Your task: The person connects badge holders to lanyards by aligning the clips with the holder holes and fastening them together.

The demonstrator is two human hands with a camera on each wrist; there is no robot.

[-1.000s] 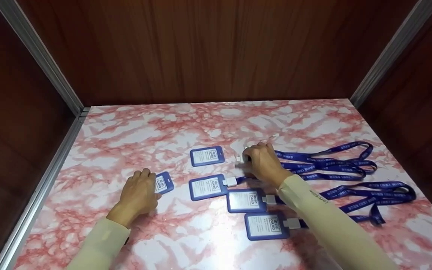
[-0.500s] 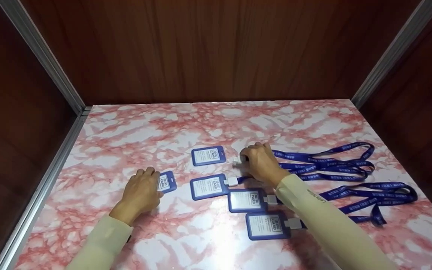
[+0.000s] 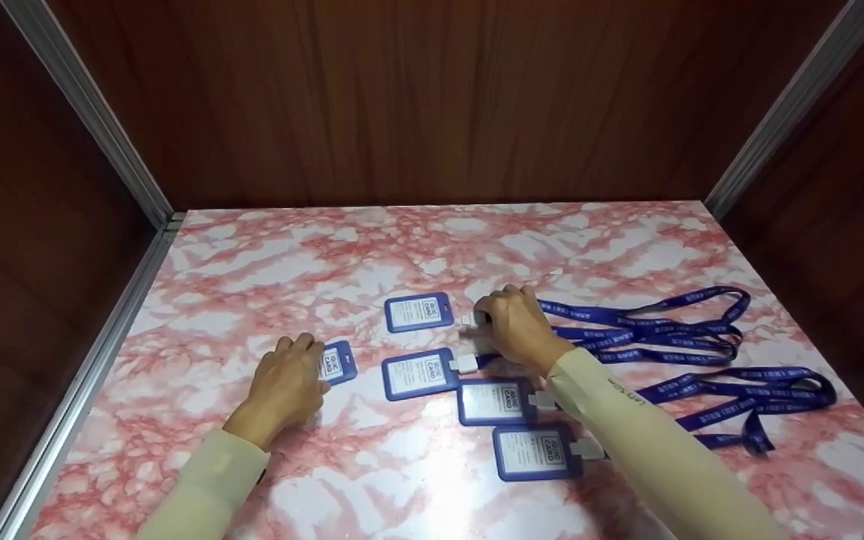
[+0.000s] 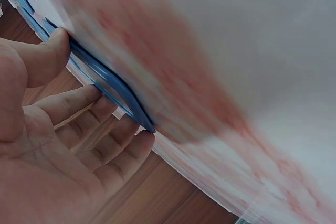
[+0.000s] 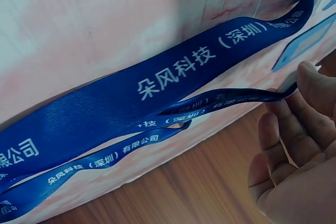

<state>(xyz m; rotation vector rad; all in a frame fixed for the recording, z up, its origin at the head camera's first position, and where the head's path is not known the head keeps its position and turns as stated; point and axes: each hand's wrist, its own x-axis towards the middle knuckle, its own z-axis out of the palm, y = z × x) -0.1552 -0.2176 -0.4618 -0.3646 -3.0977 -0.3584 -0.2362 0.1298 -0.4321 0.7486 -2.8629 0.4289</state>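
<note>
My left hand (image 3: 287, 384) grips a blue ID badge holder (image 3: 339, 363) at the table's left; in the left wrist view the thumb lies on one edge of the badge holder (image 4: 118, 85) and the fingertips on the opposite edge. My right hand (image 3: 514, 324) pinches a blue lanyard (image 3: 582, 310) by its white clip (image 3: 471, 319). The right wrist view has the lanyard end (image 5: 262, 96) running into the right thumb and fingers (image 5: 286, 129). Just left of that clip lies another badge holder (image 3: 418, 312), with a small gap between them.
Three badge holders with lanyards lie nearer me: the upper one (image 3: 420, 373), the middle one (image 3: 493, 401) and the lowest one (image 3: 537, 452). Their blue straps (image 3: 747, 388) spread to the right. Dark wood panels (image 3: 432, 105) enclose the marbled table (image 3: 372, 495).
My right hand has shifted a little left, bringing the white clip closer to the loose badge holder. My left hand has edged slightly right with its badge holder.
</note>
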